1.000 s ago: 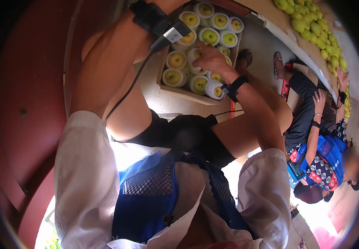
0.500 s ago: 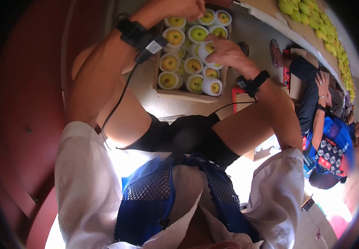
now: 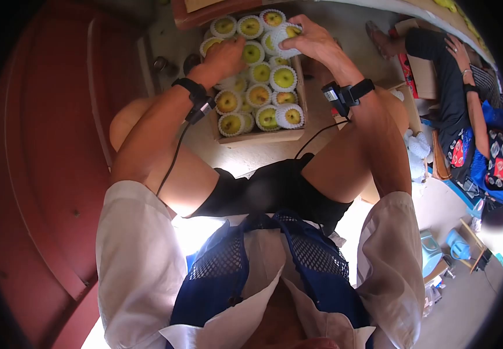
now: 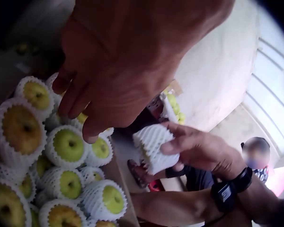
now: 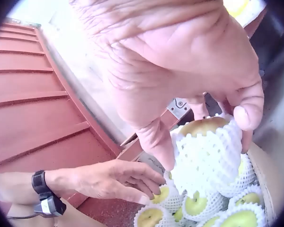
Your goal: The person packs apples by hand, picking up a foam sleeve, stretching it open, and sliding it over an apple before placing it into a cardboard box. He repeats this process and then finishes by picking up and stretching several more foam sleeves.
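The right grip (image 3: 317, 44), pinching an apple (image 3: 286, 41), has moved toward the box's (image 3: 263, 138) far end, seemingly lifting the fruit clear, while the left grip (image 3: 223, 60), loosely spread, has drawn back.

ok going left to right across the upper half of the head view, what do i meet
Dark red panelled surface, the wearer's bare left hand, their bare right hand holding a yellow-green apple in a white foam net, another person's foot, that person's black trousers.
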A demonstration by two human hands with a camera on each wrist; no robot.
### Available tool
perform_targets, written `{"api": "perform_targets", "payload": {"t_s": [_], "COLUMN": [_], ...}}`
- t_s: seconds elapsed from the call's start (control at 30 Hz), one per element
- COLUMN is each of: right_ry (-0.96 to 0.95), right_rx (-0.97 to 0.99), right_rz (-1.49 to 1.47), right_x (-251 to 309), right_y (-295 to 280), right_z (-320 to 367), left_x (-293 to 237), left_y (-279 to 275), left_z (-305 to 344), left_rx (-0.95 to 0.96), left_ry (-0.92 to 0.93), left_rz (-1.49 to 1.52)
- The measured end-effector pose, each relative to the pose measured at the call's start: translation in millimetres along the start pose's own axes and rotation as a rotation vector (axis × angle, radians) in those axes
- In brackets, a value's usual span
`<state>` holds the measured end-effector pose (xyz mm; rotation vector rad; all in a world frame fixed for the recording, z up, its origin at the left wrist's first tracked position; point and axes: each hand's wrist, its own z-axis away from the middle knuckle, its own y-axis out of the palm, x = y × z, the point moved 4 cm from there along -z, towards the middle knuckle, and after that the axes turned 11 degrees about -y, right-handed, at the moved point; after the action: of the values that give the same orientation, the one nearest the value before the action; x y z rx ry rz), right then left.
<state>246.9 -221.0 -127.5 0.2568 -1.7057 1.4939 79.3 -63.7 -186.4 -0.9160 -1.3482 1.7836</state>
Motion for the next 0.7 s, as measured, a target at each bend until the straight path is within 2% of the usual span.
{"api": "perform_targets", "payload": {"t_s": [0.33,0.7], "right_ry": [-0.039,-0.042], "right_rx": [-0.04,-0.071], "right_rz": [-0.093,-0.113], "right_x": [19.9,17.2], "right_y": [-17.4,-16.9], "right_z": [3.3,1.8], "left_x": [-7.9,-4.2], "left_y": [42.0,55.2], "left_z": [-18.7,-26.5], "left_rx": [-0.13,-0.258], "left_ry": [0.079,0.194], "left_rz": [-0.322,-0.297]}}
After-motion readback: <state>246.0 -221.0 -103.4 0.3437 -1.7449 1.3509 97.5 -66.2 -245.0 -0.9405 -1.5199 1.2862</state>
